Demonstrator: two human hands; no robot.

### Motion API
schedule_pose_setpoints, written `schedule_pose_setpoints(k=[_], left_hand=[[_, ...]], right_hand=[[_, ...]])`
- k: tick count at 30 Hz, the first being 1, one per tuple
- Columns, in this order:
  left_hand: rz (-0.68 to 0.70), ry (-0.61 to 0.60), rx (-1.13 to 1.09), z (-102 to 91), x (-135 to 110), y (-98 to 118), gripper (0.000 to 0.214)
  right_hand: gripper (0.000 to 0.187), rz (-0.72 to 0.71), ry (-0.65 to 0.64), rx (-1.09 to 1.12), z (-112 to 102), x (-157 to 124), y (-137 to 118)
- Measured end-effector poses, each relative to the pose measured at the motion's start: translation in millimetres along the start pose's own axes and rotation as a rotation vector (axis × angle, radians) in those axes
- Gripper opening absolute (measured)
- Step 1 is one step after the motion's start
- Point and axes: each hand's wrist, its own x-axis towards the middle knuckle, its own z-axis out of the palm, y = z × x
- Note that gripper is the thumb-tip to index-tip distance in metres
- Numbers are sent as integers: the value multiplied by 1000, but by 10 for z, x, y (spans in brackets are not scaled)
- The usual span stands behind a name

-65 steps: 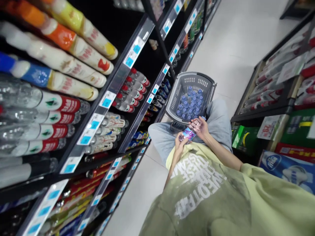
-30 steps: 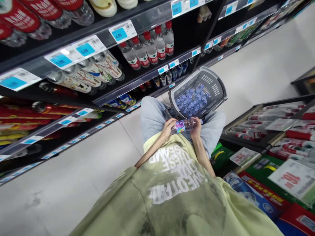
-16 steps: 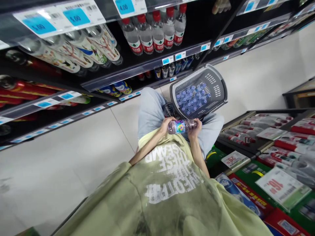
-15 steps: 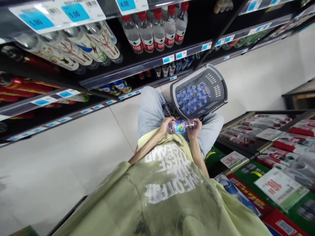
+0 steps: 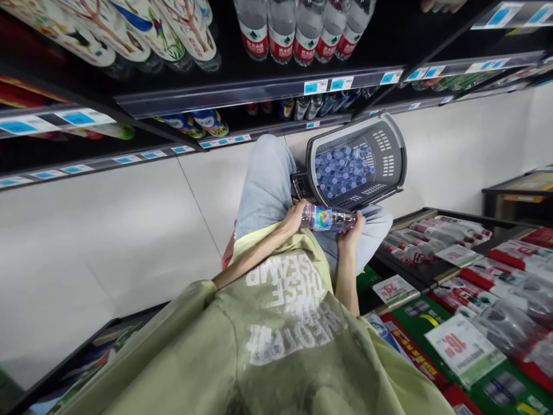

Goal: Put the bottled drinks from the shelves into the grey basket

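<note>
A clear plastic bottle (image 5: 324,218) with a bright multicoloured label lies sideways across my lap. My left hand (image 5: 295,217) is closed round its left end. Its right end is in the fingers of my right hand (image 5: 352,230). Just beyond my hands, a dark grey shopping basket (image 5: 391,173) rests tilted between my knees. Inside it stand several small blue-capped bottles (image 5: 341,171), packed close together.
Ahead runs a dark shelf (image 5: 259,95) with red-labelled water bottles (image 5: 302,40), and cans (image 5: 302,108) below. Bottle packs (image 5: 510,288) and price cards (image 5: 464,349) stand close on my right. Pale floor tiles (image 5: 108,230) stretch to the left.
The view has shifted, so the shelves sit higher in the picture and the basket slightly to the right. Both hands still hold the bottle, which lies sideways as before.
</note>
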Motion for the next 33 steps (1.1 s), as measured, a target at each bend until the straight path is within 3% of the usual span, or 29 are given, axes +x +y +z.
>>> schedule_pose_setpoints(k=[4,9,13,16,20,26,30,33], left_hand=[[19,-165,119,26,-86,59,68],[115,-249,152,29,-158,119,43],[142,-253,145,41,-161,105,30],[138,-238,183,51,-166,111,26],[144,-250,267,70,-165,129,28],[110,-269,366,127,-188,165,31],[62,-315,450,185,-211,216,27],[8,-331,488,226,-178,237,26]], right_hand=[[34,-226,136,-191,-57,273,-255],[44,-428,200,-589,-70,683,-664],[55,-581,294,-914,78,1056,-1014],[65,-636,280,-1034,281,1407,-1137],[70,-581,236,-1163,533,1926,-1081],[77,-423,104,-1297,779,2638,-787],[78,-468,97,-1326,903,3011,-485],[75,-476,-8,-1337,992,3246,-274]])
